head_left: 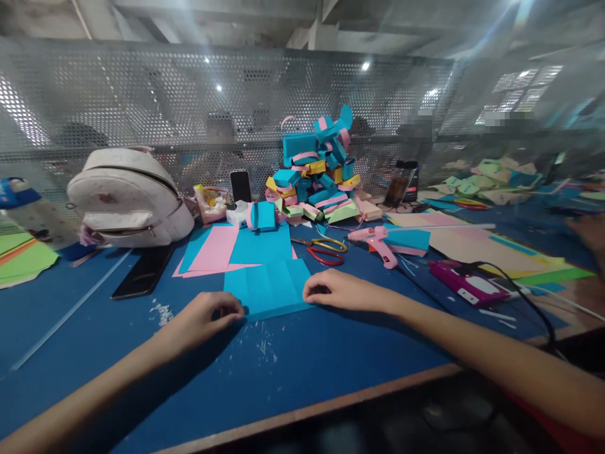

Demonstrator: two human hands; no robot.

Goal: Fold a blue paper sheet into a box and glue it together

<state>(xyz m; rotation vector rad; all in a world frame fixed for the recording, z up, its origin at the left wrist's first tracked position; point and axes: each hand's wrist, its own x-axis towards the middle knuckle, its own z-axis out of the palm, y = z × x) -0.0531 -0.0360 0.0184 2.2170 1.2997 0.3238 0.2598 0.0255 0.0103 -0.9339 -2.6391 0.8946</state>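
Note:
A creased sheet of blue paper [269, 287] lies in front of me on the blue table. My left hand [205, 318] pinches its near left corner between thumb and fingers. At the near right edge, my right hand [333, 290] is closed on the same sheet. Faint parallel fold lines cross the paper, and its near edge looks turned up. Just beyond it are red and yellow handled scissors [326, 249] and stacked pink and blue paper sheets [215, 247]. A small blue and pink paper piece [261, 216] sits on that stack.
A pink glue gun [375, 241] and a purple power strip [466, 282] with cables lie to the right. Folded paper pieces [321, 170] are heaped at the back. Leftward are a black phone [143, 272] and a white backpack [135, 198]. Another person's hand [588, 230] shows at far right.

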